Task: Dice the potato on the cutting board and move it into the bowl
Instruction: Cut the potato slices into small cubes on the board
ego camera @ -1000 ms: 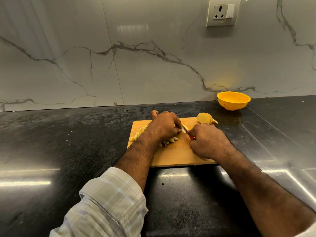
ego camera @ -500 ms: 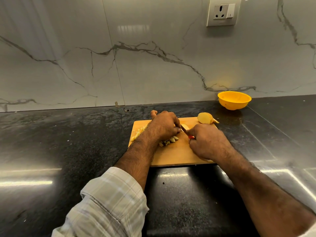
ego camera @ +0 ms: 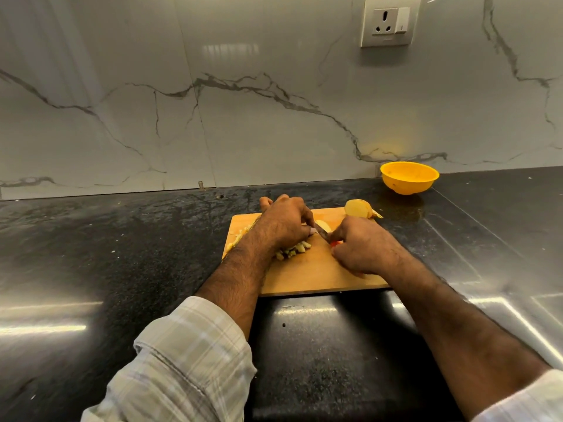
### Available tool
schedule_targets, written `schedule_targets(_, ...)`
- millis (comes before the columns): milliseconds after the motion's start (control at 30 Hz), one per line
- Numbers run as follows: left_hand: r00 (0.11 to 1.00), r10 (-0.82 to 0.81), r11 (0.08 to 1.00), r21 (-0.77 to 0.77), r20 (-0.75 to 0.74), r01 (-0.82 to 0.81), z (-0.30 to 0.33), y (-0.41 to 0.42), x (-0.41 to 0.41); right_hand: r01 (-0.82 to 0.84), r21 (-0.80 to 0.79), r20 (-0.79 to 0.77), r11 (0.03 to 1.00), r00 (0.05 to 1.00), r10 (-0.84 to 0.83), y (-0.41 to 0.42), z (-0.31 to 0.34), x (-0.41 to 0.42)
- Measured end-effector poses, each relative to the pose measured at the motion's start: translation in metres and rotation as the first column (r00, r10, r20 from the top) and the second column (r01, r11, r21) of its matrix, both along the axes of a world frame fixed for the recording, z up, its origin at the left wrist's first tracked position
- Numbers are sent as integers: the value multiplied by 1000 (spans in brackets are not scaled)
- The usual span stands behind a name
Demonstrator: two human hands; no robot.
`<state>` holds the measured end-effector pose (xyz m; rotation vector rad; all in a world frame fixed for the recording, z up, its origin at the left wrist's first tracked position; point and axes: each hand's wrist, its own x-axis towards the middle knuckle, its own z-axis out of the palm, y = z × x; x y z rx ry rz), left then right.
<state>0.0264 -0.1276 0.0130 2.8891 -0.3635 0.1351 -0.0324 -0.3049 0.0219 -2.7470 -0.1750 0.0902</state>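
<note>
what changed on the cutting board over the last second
Very little. The right hand holds the red-handled knife with the same grip, its blade at the small potato piece under the left hand; any cutting stroke is too slight to read. The pile of pale diced potato, the uncut potato chunk, the wooden cutting board and the yellow plastic bowl stayed put.

Black countertop (ego camera: 122, 245) — wall socket (ego camera: 390, 21)

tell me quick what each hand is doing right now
Left hand: fingers curled, holding down a potato piece.
Right hand: grips the knife.
</note>
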Motion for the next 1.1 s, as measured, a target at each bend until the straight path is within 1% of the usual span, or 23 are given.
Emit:
schedule_targets(100,1000,-3,1000,4,21,3,-3,-1,-1,-28,41,41,999,999,26,-9,-1,-3)
schedule_targets(200,998,-4,1000,-28,63,6,-3,-8,1,26,105,178,994,983,-45,-19,5,-5)
schedule_targets(233,999,-5,999,-35,50,7,-3,-10,1,59,104,186,993,979,-78,-20,7,-5)
schedule_targets(333,999,-32,999,-36,-27,31,-4,-18,4,133,58,144,989,980,-140,-23,10,-6)
schedule_targets(433,996,-69,998,-14,-51,68,-2,-16,6,142,37,111,989,983,-145,-24,13,-6)
schedule_targets(600,996,-92,990,110,-21,94,1,-14,6,140,25,46,990,989,-141,-20,12,-5)
schedule_targets(700,998,-67,983,174,6,65,1,-18,4,142,25,40,990,989,-143,-18,10,-4)
schedule_targets(800,999,-42,972,233,34,33,2,-21,3,111,-1,36,994,993,-111,-13,4,-2)
schedule_targets(867,997,-47,975,220,55,34,1,-20,3,104,-18,61,994,993,-102,-12,3,-3)
schedule_targets(967,995,-67,988,141,69,57,-2,-16,3,136,21,145,991,980,-138,-15,5,-5)
schedule_targets(1033,995,-88,993,86,52,84,-4,-15,4,123,16,139,992,982,-124,-14,7,-7)
schedule_targets(1100,994,-105,992,67,31,102,-4,-16,4,101,-30,102,994,990,-97,-8,8,-11)
